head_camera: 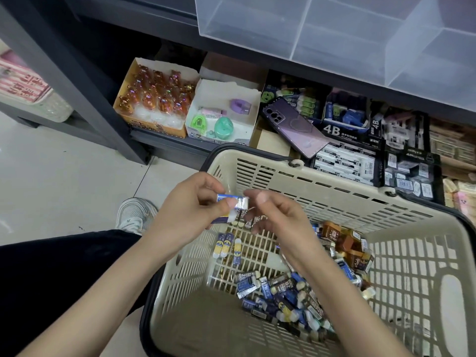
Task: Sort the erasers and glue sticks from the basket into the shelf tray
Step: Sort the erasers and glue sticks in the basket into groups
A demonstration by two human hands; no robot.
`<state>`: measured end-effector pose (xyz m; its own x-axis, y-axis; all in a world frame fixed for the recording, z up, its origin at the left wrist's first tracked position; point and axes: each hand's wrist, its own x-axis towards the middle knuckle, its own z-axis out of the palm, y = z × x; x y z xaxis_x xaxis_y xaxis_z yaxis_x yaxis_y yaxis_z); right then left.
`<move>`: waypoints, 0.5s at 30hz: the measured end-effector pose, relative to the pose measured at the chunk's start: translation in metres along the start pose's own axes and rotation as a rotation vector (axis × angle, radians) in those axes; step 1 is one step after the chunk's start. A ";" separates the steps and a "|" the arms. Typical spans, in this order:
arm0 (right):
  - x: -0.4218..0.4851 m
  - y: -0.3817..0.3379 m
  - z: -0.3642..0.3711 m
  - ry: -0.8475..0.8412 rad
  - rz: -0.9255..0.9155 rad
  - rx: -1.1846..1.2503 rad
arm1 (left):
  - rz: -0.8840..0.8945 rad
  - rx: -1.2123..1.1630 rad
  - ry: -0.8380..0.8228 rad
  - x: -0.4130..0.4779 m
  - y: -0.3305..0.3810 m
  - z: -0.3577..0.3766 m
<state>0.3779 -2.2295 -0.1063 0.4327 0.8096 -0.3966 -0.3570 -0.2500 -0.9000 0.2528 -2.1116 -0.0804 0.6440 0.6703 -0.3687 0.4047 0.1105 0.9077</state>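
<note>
A beige plastic basket [334, 199] stands on the floor in front of me, with many wrapped erasers [280, 295] piled on its bottom and some brown-wrapped packs [347, 243] toward the right. My left hand [190, 210] hovers over the basket's near-left corner, gripping several blue-and-white wrapped erasers [233, 202]. My right hand [275, 215] is just to their right, thumb and forefinger pinched at the end of the top eraser. The clear divided shelf tray [334, 34] sits on the shelf above, its compartments showing nothing inside.
The low shelf behind the basket holds an orange box of amber figurines [154, 99], a white box of sharpeners [221, 112], a purple phone [293, 124] and black boxes of 4B erasers [347, 150]. My shoe [134, 212] rests on pale floor tiles at left.
</note>
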 end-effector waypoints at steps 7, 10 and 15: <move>-0.019 0.001 -0.041 0.164 0.075 0.019 | -0.109 -0.070 -0.102 -0.009 -0.004 0.029; -0.017 0.027 -0.070 0.238 0.220 -0.153 | -0.346 -0.253 -0.099 -0.007 -0.014 0.033; 0.000 0.078 -0.063 0.081 0.470 -0.260 | -0.518 -0.383 -0.086 -0.002 -0.027 0.033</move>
<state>0.4028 -2.2826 -0.1876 0.3417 0.5381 -0.7705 -0.3152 -0.7067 -0.6334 0.2614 -2.1401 -0.1105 0.4835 0.4008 -0.7782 0.4266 0.6684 0.6093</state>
